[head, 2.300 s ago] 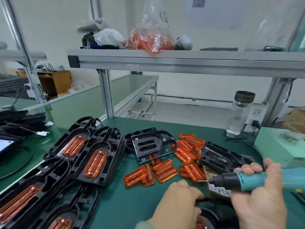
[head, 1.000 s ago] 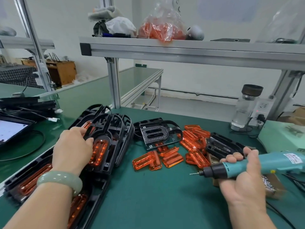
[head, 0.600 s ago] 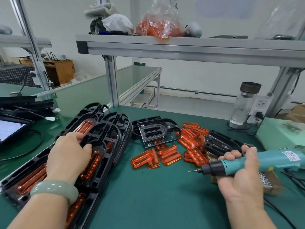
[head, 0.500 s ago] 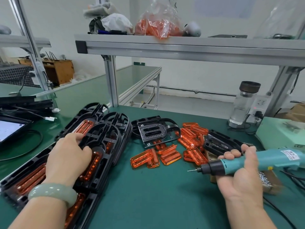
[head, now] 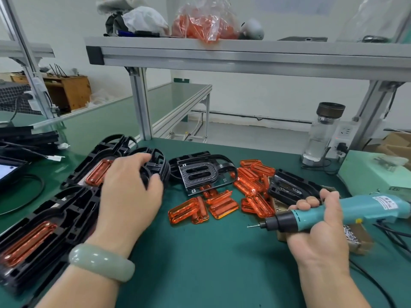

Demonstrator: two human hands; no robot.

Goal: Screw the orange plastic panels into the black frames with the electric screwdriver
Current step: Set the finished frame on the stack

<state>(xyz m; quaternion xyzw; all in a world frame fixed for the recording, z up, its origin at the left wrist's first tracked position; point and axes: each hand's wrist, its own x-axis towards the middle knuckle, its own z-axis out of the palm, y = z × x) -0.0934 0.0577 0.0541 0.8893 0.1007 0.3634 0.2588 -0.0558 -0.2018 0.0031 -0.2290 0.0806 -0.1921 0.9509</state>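
Black frames fitted with orange panels lie stacked on the green bench at the left. My left hand reaches over them, and its fingers and thumb curl round the rounded end of the upper black frame. An empty black frame lies in the middle, another black frame to its right. Loose orange panels are scattered between them. My right hand grips the teal electric screwdriver, held above the bench with its bit pointing left.
A box of screws sits under my right hand. A water bottle, a socket and a pale green box stand at the back right. An aluminium shelf beam with a bag of orange panels hangs overhead. A tablet lies at the far left.
My left hand has moved forward and right from the middle of the frame stack to the rounded end of the upper frame. The right hand with the screwdriver has stayed about in place.
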